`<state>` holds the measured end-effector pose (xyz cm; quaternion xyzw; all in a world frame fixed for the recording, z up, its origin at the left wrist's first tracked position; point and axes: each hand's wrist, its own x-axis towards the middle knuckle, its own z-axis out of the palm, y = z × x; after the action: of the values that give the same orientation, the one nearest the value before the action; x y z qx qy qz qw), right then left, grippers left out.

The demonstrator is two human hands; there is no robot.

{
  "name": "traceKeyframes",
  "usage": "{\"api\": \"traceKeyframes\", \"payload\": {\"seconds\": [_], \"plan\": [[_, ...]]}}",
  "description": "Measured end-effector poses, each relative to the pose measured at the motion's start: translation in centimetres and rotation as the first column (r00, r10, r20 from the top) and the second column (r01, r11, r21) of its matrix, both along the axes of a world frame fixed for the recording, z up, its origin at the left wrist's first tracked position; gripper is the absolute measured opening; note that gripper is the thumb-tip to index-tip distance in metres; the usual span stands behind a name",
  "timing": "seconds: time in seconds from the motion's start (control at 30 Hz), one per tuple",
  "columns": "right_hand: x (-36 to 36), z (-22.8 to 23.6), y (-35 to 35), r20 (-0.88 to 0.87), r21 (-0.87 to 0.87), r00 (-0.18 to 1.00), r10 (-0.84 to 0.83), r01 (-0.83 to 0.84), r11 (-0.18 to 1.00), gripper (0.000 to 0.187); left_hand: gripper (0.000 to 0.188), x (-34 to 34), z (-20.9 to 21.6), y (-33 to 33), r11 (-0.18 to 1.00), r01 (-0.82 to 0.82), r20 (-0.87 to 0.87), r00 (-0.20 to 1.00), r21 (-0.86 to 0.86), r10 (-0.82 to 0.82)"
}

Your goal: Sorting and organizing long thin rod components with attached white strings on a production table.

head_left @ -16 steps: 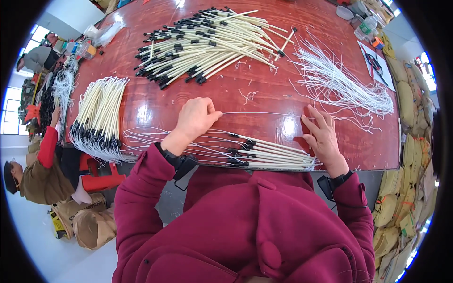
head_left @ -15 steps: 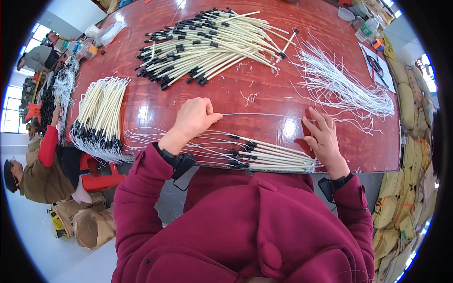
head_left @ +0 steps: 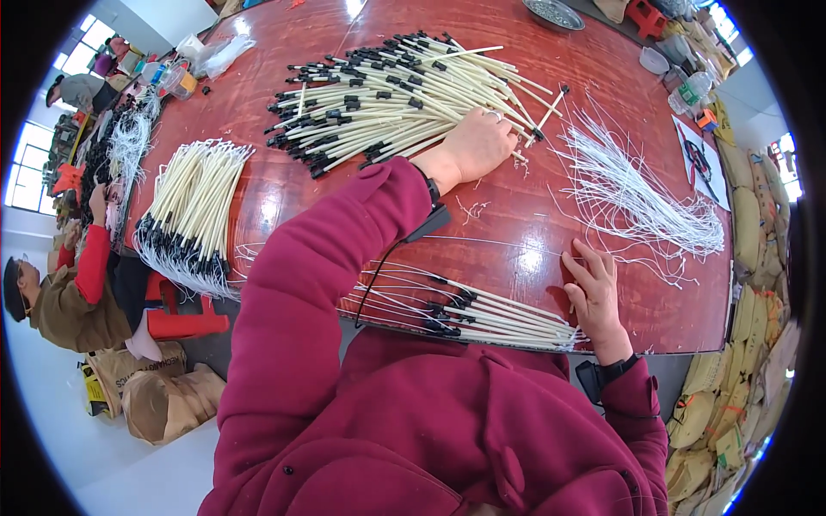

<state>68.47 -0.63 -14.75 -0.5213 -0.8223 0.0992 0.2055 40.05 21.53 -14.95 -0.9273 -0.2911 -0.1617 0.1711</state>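
My left hand (head_left: 478,148) is at the near right edge of a pile of cream sticks with black end pieces (head_left: 379,112). Its fingers curl down, closed around the end of one stick; the fingertips are partly hidden. Lower right, my right hand (head_left: 594,297) lies on the red table (head_left: 508,206), open with fingers apart. A thin white wire (head_left: 490,242) runs toward its fingertips from under my left sleeve. Beside that hand, along the near edge, lies a row of several sticks with wires (head_left: 508,320) trailing left from their black ends.
A neat bundle of wired sticks (head_left: 194,206) stands at the left. On the right lie loose white wires (head_left: 637,193), and pliers (head_left: 701,163) on a white sheet. At the far left another person (head_left: 73,292) sits in a brown and red top. Stacked sacks (head_left: 748,292) line the right side.
My left hand has let go of the white wire and moved forward and right to the stick pile. My right hand stays by the wire's end. The view has tilted slightly.
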Motion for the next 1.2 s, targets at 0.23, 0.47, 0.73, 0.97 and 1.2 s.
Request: {"api": "traceKeyframes", "payload": {"seconds": [0.23, 0.47, 0.73, 0.97, 1.2], "plan": [[0.0, 0.3, -0.2, -0.039, -0.001, 0.999, -0.017, 0.017, 1.0, 0.039, 0.009, 0.4, 0.8, -0.6, 1.0, -0.005, -0.038, 0.999, -0.019, 0.005], [-0.4, 0.1, -1.1, -0.049, 0.023, 0.999, -0.019, 0.02, 1.0, 0.037, 0.006, 0.6, 4.3, -6.2, 0.966, 0.239, 0.356, 0.915, -0.102, -0.189], [0.9, -0.9, -0.9, -0.066, 0.008, 0.998, -0.017, 0.018, 1.0, 0.037, 0.015, -10.9, 2.4, -15.1, 0.883, 0.049, 0.494, 0.843, -0.467, 0.215], [0.6, -1.2, -1.1, -0.043, 0.031, 0.999, -0.015, 0.016, 0.999, 0.037, 0.012, -15.7, 0.0, -19.2, 0.762, -0.07, 0.418, 0.802, -0.644, 0.427], [0.2, -1.4, -1.3, -0.062, 0.012, 0.998, -0.033, 0.034, 0.999, 0.036, 0.012, -14.6, -0.5, -19.3, 0.776, -0.061, 0.436, 0.798, -0.628, 0.416]]}}
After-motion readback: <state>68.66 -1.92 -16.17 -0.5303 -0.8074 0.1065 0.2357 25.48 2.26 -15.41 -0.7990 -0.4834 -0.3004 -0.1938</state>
